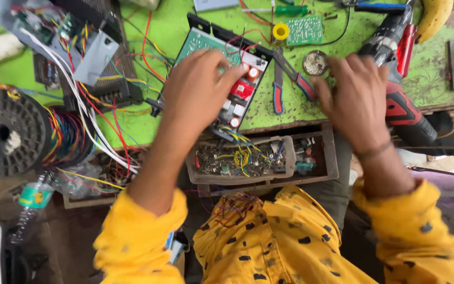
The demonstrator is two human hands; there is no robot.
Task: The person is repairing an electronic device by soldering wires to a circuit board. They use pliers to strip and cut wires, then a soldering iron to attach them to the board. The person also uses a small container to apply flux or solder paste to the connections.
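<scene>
Item: green circuit board (200, 44) in a black frame, lying on the green bench (169, 26). Our left hand (198, 89) rests spread upon it; our right hand (356, 97) hovers open beside the red-handled pliers (290, 79), holding nothing.

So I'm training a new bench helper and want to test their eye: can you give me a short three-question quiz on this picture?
1. True or false: the left hand rests on the green circuit board.
2. Which lies between the hands? A) red-handled pliers B) a hammer C) a cup
3. What tool lies by the right hand?

Key: 1 true; 2 A; 3 a red and black cordless drill.
</scene>
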